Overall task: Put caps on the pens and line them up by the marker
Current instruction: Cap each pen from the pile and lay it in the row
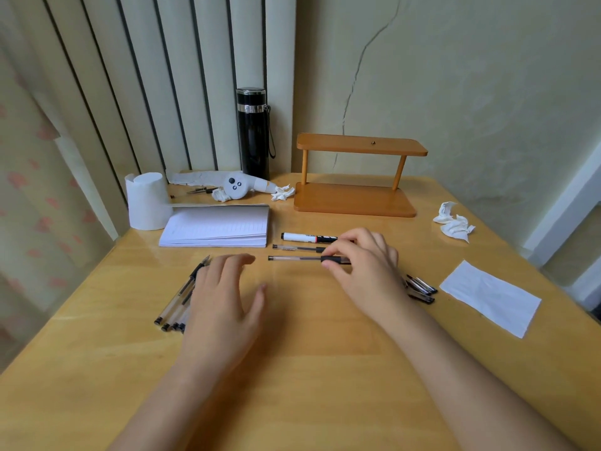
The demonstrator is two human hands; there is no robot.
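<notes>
A white marker [305, 237] with a black cap lies sideways on the wooden table [292, 353], right of the notepad. Just below it lies a capped clear pen [294, 248]. Under that, a second clear pen [292, 258] lies parallel, and my right hand [364, 268] pinches its black capped end against the table. My left hand [224, 297] hovers flat with fingers apart over a bunch of uncapped clear pens [177, 302], partly hiding them. Several loose black caps [421, 288] lie behind my right wrist.
An open notepad [216, 226], a paper roll [146, 201], a black flask [253, 133] and a small wooden shelf [354, 177] stand at the back. A crumpled tissue [453, 224] and a flat white paper sheet [491, 297] lie at the right.
</notes>
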